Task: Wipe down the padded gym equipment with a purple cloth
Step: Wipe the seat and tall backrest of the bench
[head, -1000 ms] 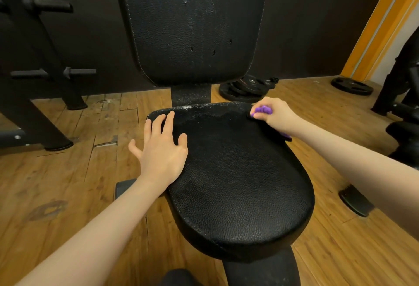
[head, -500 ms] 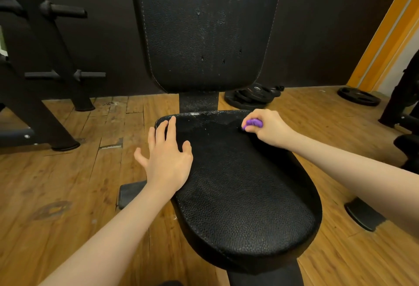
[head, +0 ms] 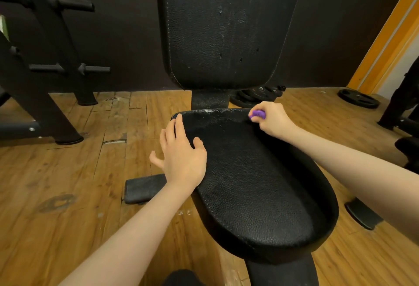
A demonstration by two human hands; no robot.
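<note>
Two padded parts belong to the bench: one seat pad [head: 260, 186] and one upright back pad [head: 226, 27]; two hands are in view, one left hand [head: 181, 154] and one right hand [head: 272, 119]; one purple cloth [head: 257, 114] is visible; one pile of weight plates [head: 256, 95] lies behind the seat, its exact number cannot be told; one separate weight plate [head: 358, 98] lies on the floor at the right; one black rack [head: 45, 59] stands at the left, with three pegs visible on it.
</note>
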